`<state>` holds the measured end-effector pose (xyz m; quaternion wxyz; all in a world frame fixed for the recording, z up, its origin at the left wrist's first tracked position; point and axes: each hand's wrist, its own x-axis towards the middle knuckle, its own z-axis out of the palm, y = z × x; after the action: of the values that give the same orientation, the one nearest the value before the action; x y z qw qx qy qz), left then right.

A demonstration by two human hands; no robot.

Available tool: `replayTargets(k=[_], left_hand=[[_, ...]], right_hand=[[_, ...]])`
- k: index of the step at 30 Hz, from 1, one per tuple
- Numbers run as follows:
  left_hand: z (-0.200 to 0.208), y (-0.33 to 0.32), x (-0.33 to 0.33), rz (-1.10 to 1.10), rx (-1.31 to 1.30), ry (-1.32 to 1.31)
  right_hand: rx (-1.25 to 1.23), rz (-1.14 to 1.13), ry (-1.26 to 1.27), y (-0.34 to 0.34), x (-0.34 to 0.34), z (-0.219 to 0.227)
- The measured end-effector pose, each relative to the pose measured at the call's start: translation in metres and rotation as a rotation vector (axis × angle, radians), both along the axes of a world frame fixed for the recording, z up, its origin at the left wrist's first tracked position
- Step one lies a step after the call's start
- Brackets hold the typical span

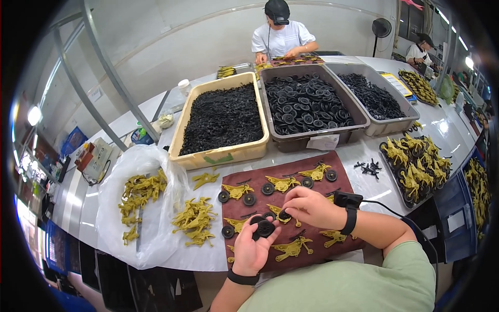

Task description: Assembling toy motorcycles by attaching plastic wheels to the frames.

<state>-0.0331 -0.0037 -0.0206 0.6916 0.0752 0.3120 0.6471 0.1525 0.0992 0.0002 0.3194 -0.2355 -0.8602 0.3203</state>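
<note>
Several black toy wheels (pixel 265 229) lie stacked in my left hand (pixel 251 252), with the fingers curled around them. My right hand (pixel 310 208) pinches a small black wheel (pixel 284 214) between thumb and fingertips. It is over the maroon mat (pixel 270 169), at a yellow toy motorcycle body in the middle row that the hands partly cover. Rows of yellow motorcycle bodies (pixel 291 249) lie flat on the mat. Those in the far row have black wheels (pixel 307 182) at both ends and thin black bars beside them. The nearest body shows no wheels.
Beyond the mat stand a cream bin (pixel 174 153) of small black parts, a brown bin (pixel 358 130) of wheels and a grey bin (pixel 413 115) of black pieces. Yellow bodies (pixel 195 221) are heaped left, beside a plastic bag (pixel 112 208). A full tray (pixel 416 166) sits right. A co-worker (pixel 283 39) works opposite.
</note>
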Motion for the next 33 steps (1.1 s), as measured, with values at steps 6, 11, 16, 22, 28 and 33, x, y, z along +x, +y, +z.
replayTargets(k=[6,11,16,22,28,33], left_hand=[[0.001,0.002,-0.001,0.061,-0.005,0.046],[0.001,0.000,-0.001,0.049,-0.011,0.062],[0.002,0.000,-0.001,0.050,0.000,0.064],[0.002,0.006,0.010,-0.057,0.019,0.039],[0.006,0.015,0.033,-0.281,0.024,0.083],[0.010,0.019,0.049,-0.282,-0.016,0.086]], right_hand=[[-0.064,-0.062,-0.364,-0.002,0.024,-0.032],[-0.079,-0.117,-0.340,-0.008,0.023,-0.039],[-0.075,-0.123,-0.359,-0.014,0.023,-0.041],[0.112,-0.083,-0.065,-0.025,0.014,-0.017],[0.283,-0.001,-0.083,-0.033,0.017,-0.016],[0.069,-0.081,0.016,-0.024,0.045,-0.014]])
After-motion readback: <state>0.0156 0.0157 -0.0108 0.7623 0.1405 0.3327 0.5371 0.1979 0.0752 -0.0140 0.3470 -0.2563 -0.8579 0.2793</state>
